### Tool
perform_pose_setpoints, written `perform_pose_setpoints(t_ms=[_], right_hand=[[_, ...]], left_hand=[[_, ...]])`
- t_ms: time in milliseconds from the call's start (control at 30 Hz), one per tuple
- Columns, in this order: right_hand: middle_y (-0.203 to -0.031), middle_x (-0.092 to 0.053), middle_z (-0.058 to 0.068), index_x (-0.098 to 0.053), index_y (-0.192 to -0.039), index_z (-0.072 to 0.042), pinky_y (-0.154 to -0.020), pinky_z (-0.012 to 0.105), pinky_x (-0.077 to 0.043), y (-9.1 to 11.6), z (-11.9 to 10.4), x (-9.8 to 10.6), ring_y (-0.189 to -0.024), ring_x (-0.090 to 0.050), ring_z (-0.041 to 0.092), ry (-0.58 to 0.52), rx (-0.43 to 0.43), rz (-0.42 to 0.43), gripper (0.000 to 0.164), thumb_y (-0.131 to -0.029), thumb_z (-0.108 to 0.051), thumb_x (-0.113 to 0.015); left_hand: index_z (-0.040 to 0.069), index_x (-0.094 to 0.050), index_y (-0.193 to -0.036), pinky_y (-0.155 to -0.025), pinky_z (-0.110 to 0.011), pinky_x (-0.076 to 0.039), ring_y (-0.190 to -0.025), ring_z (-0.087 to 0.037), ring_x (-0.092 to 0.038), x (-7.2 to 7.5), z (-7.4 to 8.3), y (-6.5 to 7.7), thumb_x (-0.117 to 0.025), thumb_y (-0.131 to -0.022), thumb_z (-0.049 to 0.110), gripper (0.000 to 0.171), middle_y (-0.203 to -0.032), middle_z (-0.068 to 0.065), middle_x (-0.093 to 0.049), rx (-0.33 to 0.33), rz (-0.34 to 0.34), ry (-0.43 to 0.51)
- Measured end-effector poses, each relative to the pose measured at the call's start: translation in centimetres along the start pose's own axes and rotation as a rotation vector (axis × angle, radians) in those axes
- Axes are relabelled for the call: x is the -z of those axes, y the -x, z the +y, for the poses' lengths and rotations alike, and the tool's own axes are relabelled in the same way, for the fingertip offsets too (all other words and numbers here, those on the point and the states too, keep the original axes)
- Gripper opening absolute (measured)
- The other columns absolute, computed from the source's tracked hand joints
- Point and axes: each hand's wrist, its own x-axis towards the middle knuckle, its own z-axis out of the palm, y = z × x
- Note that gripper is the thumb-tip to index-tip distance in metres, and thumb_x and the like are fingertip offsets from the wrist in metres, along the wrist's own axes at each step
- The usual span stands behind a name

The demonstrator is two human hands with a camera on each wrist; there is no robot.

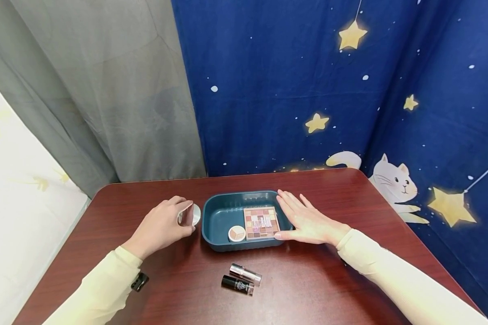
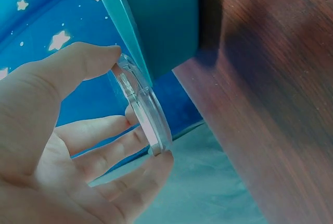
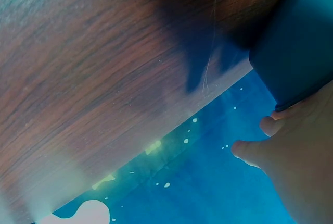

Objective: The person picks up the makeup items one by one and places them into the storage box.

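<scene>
In left hand, round case

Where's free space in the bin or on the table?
The blue bin is bare left of the round compact. The table is bare behind the bin and between the tubes and right sleeve. Crowded: the bin's right end, with palette and right hand; outside its left end, where the left hand holds a clear case.

The left hand grips a pale round case beside a blue tray (palette inside) the right hand touches.
</scene>
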Motion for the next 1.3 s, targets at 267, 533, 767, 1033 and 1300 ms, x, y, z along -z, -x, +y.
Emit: perform_pose_setpoints(t_ms=[267,533,767,1033,1300], right_hand=[[-0.168,-0.008,0.010,-0.018,-0.161,-0.004,-0.118,0.061,-0.012,0.0,-0.1,0.1,-0.153,-0.012,0.029,0.013,0.015,0.012,0.112,-0.086,-0.084,-0.042],[-0.168,-0.007,0.009,-0.018,-0.161,-0.004,-0.119,0.059,-0.010,0.0,-0.1,0.2,-0.153,-0.010,0.028,0.011,0.015,0.008,0.113,-0.086,-0.085,-0.040],[-0.168,-0.003,0.006,-0.017,-0.161,-0.004,-0.119,0.057,-0.008,0.1,-0.2,0.2,-0.154,-0.009,0.027,-0.005,0.013,0.005,0.112,-0.086,-0.085,-0.040],[-0.169,-0.003,0.007,-0.018,-0.161,-0.004,-0.118,0.061,-0.011,0.1,-0.1,0.1,-0.154,-0.009,0.027,0.002,0.026,0.012,0.112,-0.086,-0.084,-0.042],[-0.169,0.000,0.003,-0.016,-0.161,-0.006,-0.120,0.057,-0.008,0.1,-0.1,0.2,-0.154,-0.006,0.024,0.003,-0.003,-0.008,0.114,-0.085,-0.087,-0.039]], left_hand=[[0.003,-0.070,-0.123,-0.084,-0.049,-0.053,-0.100,-0.030,-0.062,0.0,0.3,-0.7,-0.078,-0.079,0.025,0.050,-0.118,-0.008,-0.065,-0.015,-0.007,-0.006],[0.003,-0.070,-0.123,-0.085,-0.048,-0.054,-0.099,-0.029,-0.062,-0.1,0.7,-1.5,-0.078,-0.078,0.024,0.050,-0.118,-0.009,-0.065,-0.034,-0.015,-0.005],[0.004,-0.069,-0.125,-0.086,-0.047,-0.053,-0.101,-0.029,-0.062,-0.2,1.3,-2.3,-0.078,-0.076,0.025,0.054,-0.119,-0.007,-0.065,-0.047,-0.021,0.000],[0.004,-0.068,-0.126,-0.088,-0.047,-0.052,-0.101,-0.027,-0.061,-0.2,1.7,-3.2,-0.081,-0.074,0.025,0.058,-0.117,-0.006,-0.065,-0.069,-0.041,0.011],[0.005,-0.068,-0.127,-0.090,-0.045,-0.052,-0.105,-0.026,-0.061,-0.3,2.2,-4.0,-0.083,-0.076,0.028,0.057,-0.121,-0.007,-0.064,-0.094,-0.091,0.038]])
